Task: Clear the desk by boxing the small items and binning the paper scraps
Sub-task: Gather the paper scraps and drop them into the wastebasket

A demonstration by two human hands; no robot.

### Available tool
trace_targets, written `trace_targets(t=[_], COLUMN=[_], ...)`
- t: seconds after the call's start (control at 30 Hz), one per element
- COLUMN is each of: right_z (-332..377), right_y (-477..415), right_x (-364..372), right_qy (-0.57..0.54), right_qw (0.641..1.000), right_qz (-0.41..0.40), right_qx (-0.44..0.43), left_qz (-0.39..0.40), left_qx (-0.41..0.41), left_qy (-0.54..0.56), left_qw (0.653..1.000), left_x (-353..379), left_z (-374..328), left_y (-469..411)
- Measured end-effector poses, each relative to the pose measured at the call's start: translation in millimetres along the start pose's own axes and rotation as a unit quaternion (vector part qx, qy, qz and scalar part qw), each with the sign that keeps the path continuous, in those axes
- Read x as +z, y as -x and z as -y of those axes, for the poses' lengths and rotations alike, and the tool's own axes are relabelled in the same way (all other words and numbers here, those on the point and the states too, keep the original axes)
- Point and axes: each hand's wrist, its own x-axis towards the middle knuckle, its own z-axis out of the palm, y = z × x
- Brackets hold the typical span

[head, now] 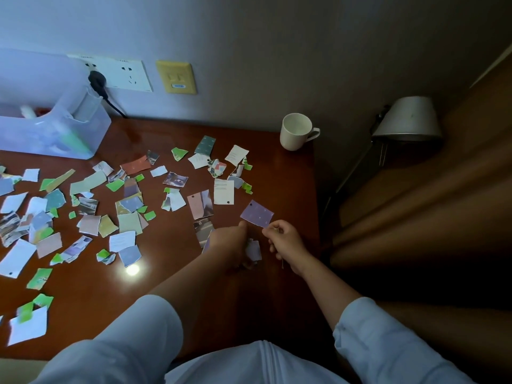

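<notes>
Several torn paper scraps (91, 214) in white, green, pink and purple lie scattered over the brown desk (171, 286). My right hand (285, 242) pinches the corner of a purple scrap (257, 213) and holds it just above the desk near the right edge. My left hand (231, 245) is beside it, fingers curled around white and purple scraps (253, 250) bunched in the palm. A translucent plastic box (55, 131) with small items inside stands at the back left.
A white mug (296, 131) stands at the desk's back right corner. Wall sockets (122, 73) with a black plug sit behind the box. A grey lamp shade (410, 120) and a wooden surface are to the right of the desk.
</notes>
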Motion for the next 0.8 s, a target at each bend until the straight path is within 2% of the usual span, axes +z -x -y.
trace_targets(t=[0.13, 0.27, 0.4, 0.53, 0.63, 0.8], right_z=[9, 22, 36, 40, 41, 43], right_y=[-11, -29, -44, -54, -60, -61], right_x=[5, 9, 9, 10, 12, 15], right_qy=[0.038, 0.138, 0.278, 0.379, 0.402, 0.424], right_qw=[0.998, 0.987, 0.957, 0.923, 0.913, 0.903], right_qz=[-0.02, -0.057, -0.065, -0.06, -0.069, -0.076], right_qx=[-0.035, -0.062, -0.045, -0.028, -0.008, 0.009], left_qz=[0.021, 0.045, 0.059, 0.046, 0.034, 0.008], left_qx=[0.033, 0.023, -0.02, -0.077, -0.087, -0.089], left_qy=[-0.022, -0.039, 0.143, 0.314, 0.357, 0.366], left_qw=[0.999, 0.998, 0.988, 0.945, 0.929, 0.926], left_x=[-6, -10, -14, -15, -16, -16], left_z=[2, 5, 26, 44, 47, 43], left_y=[-8, -16, -27, -31, -31, -30])
